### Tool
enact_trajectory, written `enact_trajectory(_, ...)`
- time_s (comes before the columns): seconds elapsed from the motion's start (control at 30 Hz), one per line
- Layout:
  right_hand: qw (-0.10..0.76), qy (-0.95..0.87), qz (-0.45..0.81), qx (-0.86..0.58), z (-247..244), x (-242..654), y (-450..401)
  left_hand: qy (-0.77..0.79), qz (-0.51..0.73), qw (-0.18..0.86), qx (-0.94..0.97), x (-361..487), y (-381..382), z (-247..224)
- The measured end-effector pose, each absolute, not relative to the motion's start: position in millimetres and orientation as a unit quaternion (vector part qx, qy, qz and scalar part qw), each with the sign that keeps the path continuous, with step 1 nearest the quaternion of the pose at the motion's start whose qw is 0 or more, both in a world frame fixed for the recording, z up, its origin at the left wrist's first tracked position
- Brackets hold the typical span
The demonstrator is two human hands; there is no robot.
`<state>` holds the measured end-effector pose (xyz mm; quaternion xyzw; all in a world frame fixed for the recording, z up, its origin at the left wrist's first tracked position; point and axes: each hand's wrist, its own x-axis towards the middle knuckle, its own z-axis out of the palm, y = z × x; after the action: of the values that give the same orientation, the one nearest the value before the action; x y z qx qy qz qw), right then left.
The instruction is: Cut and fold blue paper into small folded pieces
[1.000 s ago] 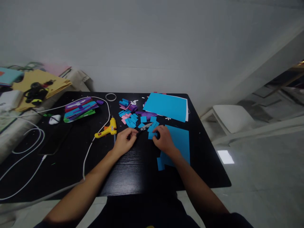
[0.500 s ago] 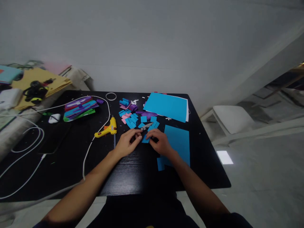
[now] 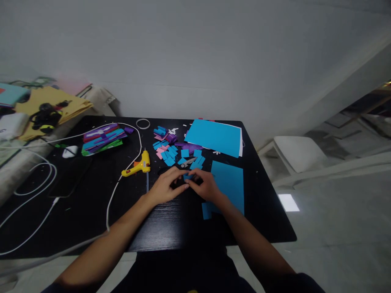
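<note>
While left hand [image 3: 166, 186], right hand [image 3: 206, 185] pinch blue paper [image 3: 186, 177], visible length sideways, near scissors [image 3: 190, 161]

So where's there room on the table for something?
Between the bare forearms at the black table's near edge; also between the flat black phone and white cable beside the yellow glue gun. Crowded beyond the left hand: blue, pink, purple paper scraps and metal scissors.

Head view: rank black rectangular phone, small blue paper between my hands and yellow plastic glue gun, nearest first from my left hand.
1. Blue paper, right of the left hand.
2. Glue gun, left of that hand.
3. Phone, farther left.
</note>
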<state>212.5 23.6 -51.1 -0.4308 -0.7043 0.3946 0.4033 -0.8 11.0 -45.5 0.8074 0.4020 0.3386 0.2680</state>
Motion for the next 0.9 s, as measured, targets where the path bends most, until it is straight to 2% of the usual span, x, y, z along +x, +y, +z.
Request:
enact_trajectory(0.4, 0.378, -0.641, 0.542, -0.392, -52.2, 211.9, 21.4, 0.407, 0.386, 0.302, 0.771, 2.9, 15.0, -51.1)
enact_trajectory(0.57, 0.402, -0.601, 0.563, -0.401, -58.4, 211.1, 25.5, 0.430, 0.391, 0.294, 0.759, 1.7, 15.0, -55.0)
enact_trajectory(0.67, 0.428, -0.597, 0.513, -0.445, -59.9, 214.3, 30.9, 0.464, 0.415, 0.272, 0.734, -0.8, 16.4, -59.0)
enact_trajectory(0.73, 0.439, -0.610, 0.430, -0.500, -60.6, 218.5, 35.1, 0.483, 0.436, 0.254, 0.716, -2.4, 18.0, -61.0)
enact_trajectory(0.9, 0.416, -0.660, 0.255, -0.571, -69.9, 229.0, 42.9, 0.495, 0.473, 0.214, 0.697, -4.5, 20.7, -60.0)
